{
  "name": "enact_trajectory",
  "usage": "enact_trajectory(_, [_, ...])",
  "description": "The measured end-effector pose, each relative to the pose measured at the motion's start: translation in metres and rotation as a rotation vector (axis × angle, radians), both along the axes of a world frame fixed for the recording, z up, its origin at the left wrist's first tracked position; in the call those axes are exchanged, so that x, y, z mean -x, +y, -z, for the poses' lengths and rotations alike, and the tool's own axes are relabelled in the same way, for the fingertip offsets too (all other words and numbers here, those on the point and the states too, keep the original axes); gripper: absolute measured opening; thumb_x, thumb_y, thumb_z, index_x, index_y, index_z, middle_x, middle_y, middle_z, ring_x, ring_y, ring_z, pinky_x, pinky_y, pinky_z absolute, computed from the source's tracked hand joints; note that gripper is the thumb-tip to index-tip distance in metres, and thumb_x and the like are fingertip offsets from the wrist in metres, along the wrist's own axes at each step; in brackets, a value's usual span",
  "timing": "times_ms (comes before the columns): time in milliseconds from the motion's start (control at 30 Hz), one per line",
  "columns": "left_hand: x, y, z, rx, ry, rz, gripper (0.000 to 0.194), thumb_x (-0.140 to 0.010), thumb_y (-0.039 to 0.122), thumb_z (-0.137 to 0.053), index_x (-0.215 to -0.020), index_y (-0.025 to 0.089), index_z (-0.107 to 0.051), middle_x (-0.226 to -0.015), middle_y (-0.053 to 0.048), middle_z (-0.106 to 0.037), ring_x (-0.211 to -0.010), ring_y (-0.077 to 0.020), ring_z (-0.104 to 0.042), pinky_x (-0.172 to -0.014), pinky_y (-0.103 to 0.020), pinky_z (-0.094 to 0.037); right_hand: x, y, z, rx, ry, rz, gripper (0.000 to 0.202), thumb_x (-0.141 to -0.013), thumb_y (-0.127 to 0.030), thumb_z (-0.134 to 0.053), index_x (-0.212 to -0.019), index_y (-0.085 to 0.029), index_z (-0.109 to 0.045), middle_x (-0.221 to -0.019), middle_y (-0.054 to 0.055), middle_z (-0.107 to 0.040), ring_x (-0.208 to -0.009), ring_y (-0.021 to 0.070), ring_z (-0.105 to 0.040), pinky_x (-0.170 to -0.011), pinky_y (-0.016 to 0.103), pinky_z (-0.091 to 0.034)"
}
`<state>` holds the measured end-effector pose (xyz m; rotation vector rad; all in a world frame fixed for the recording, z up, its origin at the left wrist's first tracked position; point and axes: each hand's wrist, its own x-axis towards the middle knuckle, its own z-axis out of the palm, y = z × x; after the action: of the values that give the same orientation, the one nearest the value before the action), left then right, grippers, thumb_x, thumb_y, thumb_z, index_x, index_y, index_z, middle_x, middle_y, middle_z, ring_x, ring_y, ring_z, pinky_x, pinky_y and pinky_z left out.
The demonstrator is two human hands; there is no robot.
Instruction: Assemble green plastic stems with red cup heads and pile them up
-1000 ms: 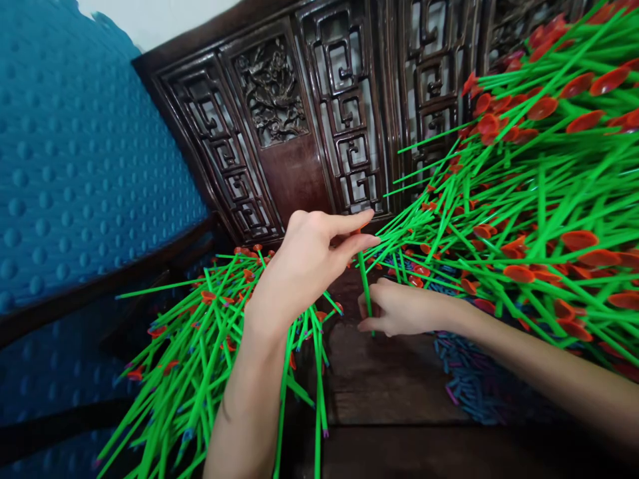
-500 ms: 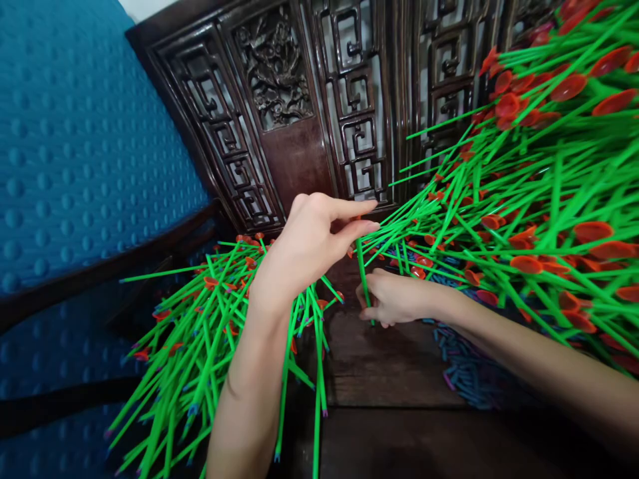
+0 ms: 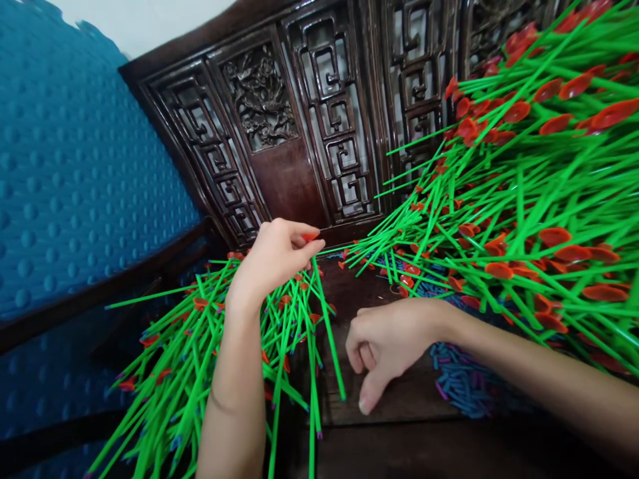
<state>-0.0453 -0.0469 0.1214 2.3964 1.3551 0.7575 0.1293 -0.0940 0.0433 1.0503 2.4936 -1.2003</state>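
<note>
A green stick (image 3: 329, 332) is held by its red cup (image 3: 309, 237) between the thumb and fingers of the left hand (image 3: 272, 263), which is raised above the bench seat (image 3: 384, 389), toward its back edge. From that grasp the stick is slanted down toward the front of the seat, its free end left just beside the thumb of the right hand (image 3: 394, 336) but apart from it. Nothing is gripped by the right hand; its fingers are loosely curled, with the thumb parted from them and pointed toward the front of the seat. Toward the left end of the bench, below and beside the left forearm, a pile of green sticks (image 3: 200, 372) with red cups is spread, many of them tipped in blue or purple. A larger heap of red-cupped sticks (image 3: 549, 173) is stacked at the right, reaching up against the carved backrest (image 3: 289, 179). Small blue and purple pieces (image 3: 464, 386) are scattered on the seat below that heap, partly hidden by the right forearm. Beyond the bench's left end a blue studded mat (image 3: 74, 166) is seen.
</note>
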Motion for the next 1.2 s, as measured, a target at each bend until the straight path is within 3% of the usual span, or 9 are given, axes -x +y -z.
enact_trajectory(133, [0.004,0.021,0.011,0.178,0.274,-0.094,0.014,-0.086,0.026,-0.068,-0.096,0.017,-0.069,-0.059,0.002,-0.069,-0.059,-0.0155,-0.07,-0.061,-0.023,-0.053,-0.01,-0.004,-0.014,-0.489,-0.257,0.222,0.031,-0.088,-0.043,-0.07,-0.093,-0.013,-0.075,-0.091,0.013,-0.072,-0.082,0.025,-0.07,-0.06,0.027,-0.044])
enact_trajectory(267, [0.012,0.045,0.031,0.378,0.344,-0.196,0.023,-0.083,0.02,-0.07,-0.102,0.017,-0.06,-0.066,0.0,-0.071,-0.06,-0.0175,-0.073,-0.055,-0.021,-0.053,-0.019,0.006,-0.006,-0.673,-0.476,0.378,0.024,-0.096,-0.017,-0.054,-0.106,-0.006,-0.073,-0.098,0.021,-0.071,-0.098,0.0335,-0.07,-0.077,0.037,-0.051])
enact_trajectory(433, [0.028,0.065,0.048,0.551,0.426,-0.292,0.027,-0.081,0.016,-0.071,-0.103,0.018,-0.055,-0.059,-0.001,-0.071,-0.064,-0.0218,-0.075,-0.058,-0.024,-0.056,-0.019,0.018,0.009,-0.656,-0.56,0.448,0.033,-0.088,-0.001,-0.051,-0.114,-0.005,-0.071,-0.125,0.027,-0.062,-0.113,0.0382,-0.065,-0.082,0.043,-0.054])
enact_trajectory(567, [0.033,0.071,0.052,0.59,0.466,-0.311,0.019,-0.083,0.013,-0.07,-0.098,0.018,-0.058,-0.054,0.001,-0.068,-0.07,-0.0219,-0.076,-0.063,-0.024,-0.058,-0.018,0.02,0.012,-0.606,-0.547,0.419,0.027,-0.089,-0.003,-0.053,-0.105,-0.005,-0.074,-0.107,0.024,-0.07,-0.098,0.0324,-0.072,-0.076,0.036,-0.055])
enact_trajectory(667, [0.032,0.071,0.052,0.586,0.501,-0.322,0.019,-0.086,0.014,-0.07,-0.103,0.014,-0.062,-0.064,0.0,-0.07,-0.068,-0.0174,-0.075,-0.066,-0.025,-0.059,-0.02,0.021,0.013,-0.615,-0.523,0.381,0.027,-0.086,0.001,-0.052,-0.097,-0.004,-0.075,-0.091,0.02,-0.073,-0.093,0.0298,-0.073,-0.075,0.031,-0.053])
enact_trajectory(867, [0.029,0.069,0.05,0.605,0.573,-0.337,0.026,-0.092,0.019,-0.067,-0.116,0.012,-0.062,-0.082,-0.001,-0.07,-0.059,-0.0099,-0.066,-0.058,-0.023,-0.058,-0.022,0.017,0.011,-0.71,-0.451,0.359,0.037,-0.084,0.008,-0.047,-0.107,-0.008,-0.072,-0.103,0.019,-0.072,-0.102,0.027,-0.07,-0.082,0.028,-0.049])
enact_trajectory(1000, [0.03,0.071,0.048,0.528,0.574,-0.309,0.039,-0.083,0.023,-0.074,-0.12,0.016,-0.063,-0.082,-0.004,-0.072,-0.049,-0.0107,-0.063,-0.051,-0.022,-0.054,-0.021,0.017,0.013,-0.702,-0.459,0.377,0.035,-0.083,0.008,-0.048,-0.101,-0.007,-0.073,-0.099,0.019,-0.072,-0.092,0.0266,-0.073,-0.072,0.027,-0.05])
enact_trajectory(1200, [0.028,0.069,0.047,0.426,0.573,-0.245,0.044,-0.081,0.038,-0.071,-0.122,0.022,-0.063,-0.096,-0.007,-0.071,-0.053,-0.0123,-0.063,-0.048,-0.021,-0.048,-0.022,0.019,0.015,-0.729,-0.476,0.378,0.039,-0.084,0.009,-0.044,-0.103,-0.009,-0.072,-0.097,0.018,-0.073,-0.096,0.0255,-0.072,-0.076,0.026,-0.05])
